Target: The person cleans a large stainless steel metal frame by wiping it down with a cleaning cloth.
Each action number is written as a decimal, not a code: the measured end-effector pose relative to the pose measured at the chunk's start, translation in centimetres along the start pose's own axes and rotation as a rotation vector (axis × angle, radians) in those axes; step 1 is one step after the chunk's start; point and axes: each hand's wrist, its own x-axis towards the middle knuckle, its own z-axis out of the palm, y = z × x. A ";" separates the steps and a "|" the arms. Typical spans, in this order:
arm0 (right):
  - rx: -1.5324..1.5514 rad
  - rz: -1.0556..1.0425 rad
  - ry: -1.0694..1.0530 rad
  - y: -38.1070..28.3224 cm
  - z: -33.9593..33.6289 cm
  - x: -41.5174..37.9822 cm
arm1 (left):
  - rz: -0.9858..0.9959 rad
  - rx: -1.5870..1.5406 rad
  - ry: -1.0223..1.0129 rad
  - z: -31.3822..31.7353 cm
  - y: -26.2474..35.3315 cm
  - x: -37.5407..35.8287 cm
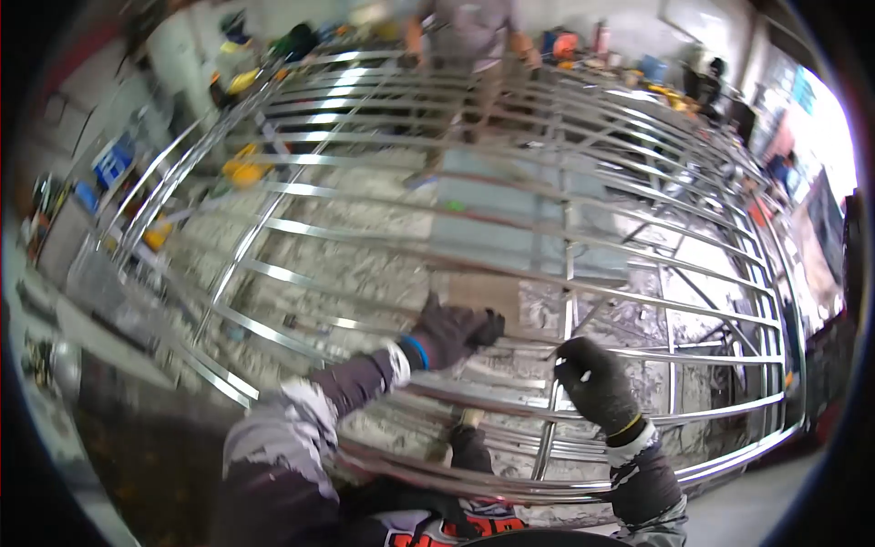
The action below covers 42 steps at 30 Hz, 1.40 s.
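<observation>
A large frame of shiny metal bars (674, 352) spreads in front of me and fills most of the view. My left hand (451, 335), in a dark glove with a blue band at the wrist, is over the bars near the middle; what its fingers hold, if anything, is blurred. To its right, my right hand (597, 387), in a dark glove with a yellow cuff edge, has its fingers curled in beside a crossing upright bar. Whether something is in that hand is too small to tell.
Beyond the frame stands a person (469, 36). Grey sheets (497, 214) and a brown board (483, 296) lie under the bars. Yellow items (244, 167) and a blue box (113, 161) are at the left. Another person (235, 59) is at the back left.
</observation>
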 end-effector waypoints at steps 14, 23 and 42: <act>-0.046 -0.026 0.016 0.1 -0.9 0.5 | 0.328 -0.508 0.027 -1.1 6.1 6.2; -0.093 0.099 -0.015 2.3 0.0 -0.1 | 0.169 -0.173 0.056 -2.1 -0.8 2.3; -0.087 0.176 -0.150 3.8 1.5 0.6 | -1.124 0.564 -0.603 -5.8 -29.8 -13.7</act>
